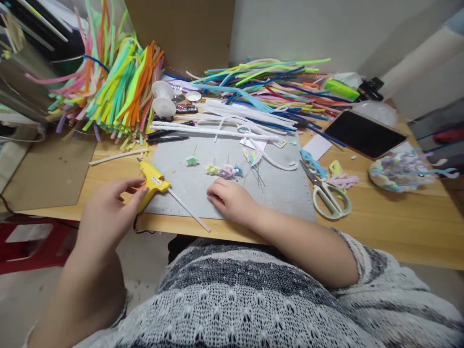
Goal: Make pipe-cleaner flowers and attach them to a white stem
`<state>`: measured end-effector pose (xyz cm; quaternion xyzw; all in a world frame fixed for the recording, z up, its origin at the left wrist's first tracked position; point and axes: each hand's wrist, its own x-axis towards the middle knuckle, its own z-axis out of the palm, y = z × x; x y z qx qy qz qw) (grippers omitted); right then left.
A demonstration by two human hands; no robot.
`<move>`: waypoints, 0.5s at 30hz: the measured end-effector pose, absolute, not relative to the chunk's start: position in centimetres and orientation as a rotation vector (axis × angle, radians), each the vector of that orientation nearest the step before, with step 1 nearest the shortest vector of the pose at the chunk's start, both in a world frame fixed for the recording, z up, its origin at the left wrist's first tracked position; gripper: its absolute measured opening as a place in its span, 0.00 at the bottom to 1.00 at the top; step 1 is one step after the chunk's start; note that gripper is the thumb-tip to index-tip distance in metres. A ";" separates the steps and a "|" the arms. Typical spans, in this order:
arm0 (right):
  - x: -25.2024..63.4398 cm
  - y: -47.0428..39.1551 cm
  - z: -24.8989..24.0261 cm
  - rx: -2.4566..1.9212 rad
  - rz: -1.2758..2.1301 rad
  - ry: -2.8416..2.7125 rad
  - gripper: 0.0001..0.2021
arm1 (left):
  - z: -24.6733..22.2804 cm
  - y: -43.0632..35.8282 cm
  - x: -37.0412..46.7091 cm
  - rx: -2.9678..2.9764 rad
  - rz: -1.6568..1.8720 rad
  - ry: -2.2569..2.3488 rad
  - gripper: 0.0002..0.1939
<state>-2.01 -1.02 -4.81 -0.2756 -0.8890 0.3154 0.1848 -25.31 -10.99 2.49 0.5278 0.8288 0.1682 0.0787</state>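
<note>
My left hand [118,205] is at the handle of a yellow glue gun [154,178], thumb and fingers apart around it; whether they grip it is unclear. A clear glue stick [188,209] sticks out of the gun's back end. My right hand [230,199] rests on the grey mat [290,193], fingers curled, what they hold, if anything, hidden. Just beyond it lie small pipe-cleaner flowers on wire stems: a green one [192,161], a yellow one [212,169], a pink one [226,170] and a blue one [238,170].
White pipe cleaners [217,130] lie across the mat's back edge, with colourful bundles [123,92] behind at the left. Scissors [328,195], a phone [364,133] and a fuzzy pastel piece [397,173] sit on the right. A red stool [34,244] stands below the table, left.
</note>
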 end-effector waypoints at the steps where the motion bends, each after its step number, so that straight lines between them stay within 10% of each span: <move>1: -2.0 -1.0 -4.8 -0.780 0.870 -2.517 0.07 | 2.5 -11.4 -25.6 1.564 0.465 2.491 0.18; 15: -2.3 -1.1 -4.5 -0.809 0.724 -2.641 0.08 | -0.5 -11.3 -25.2 1.830 0.323 2.503 0.24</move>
